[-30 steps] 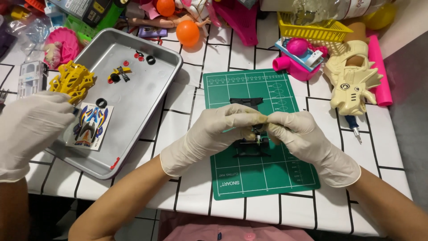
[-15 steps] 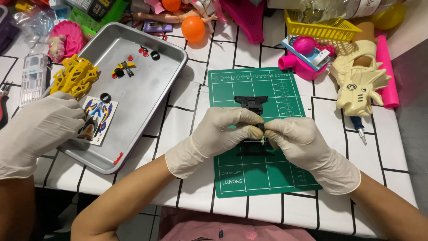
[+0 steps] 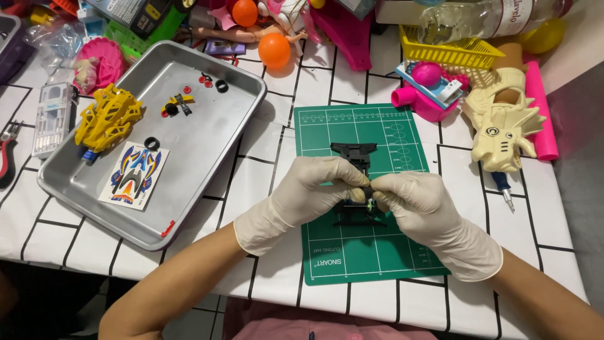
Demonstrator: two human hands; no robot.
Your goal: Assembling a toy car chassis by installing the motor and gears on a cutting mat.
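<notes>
The black chassis point(image 3: 356, 184) lay on the green mat point(image 3: 371, 252), its long axis running away from the person, the far end showing bare above the fingers and the near end poking out below them. Both gloved hands met over its middle. The left hand point(image 3: 308, 192) came in from the left and curled over the frame, fingertips pressed to its side. The right hand point(image 3: 418, 201) came from the right, thumb and forefinger pinched on a small part at the frame's right edge; what that part was could not be told. Neither hand was nearer: they touched it from opposite sides, fingertips almost meeting.

The mat sat on a white table point(image 3: 264, 145) with black grid lines. Left of it, well apart, a metal tray point(image 3: 207, 157) held a yellow shell point(image 3: 107, 116), a sticker sheet point(image 3: 133, 174) and small black rings. Toys crowded the table's far edge.
</notes>
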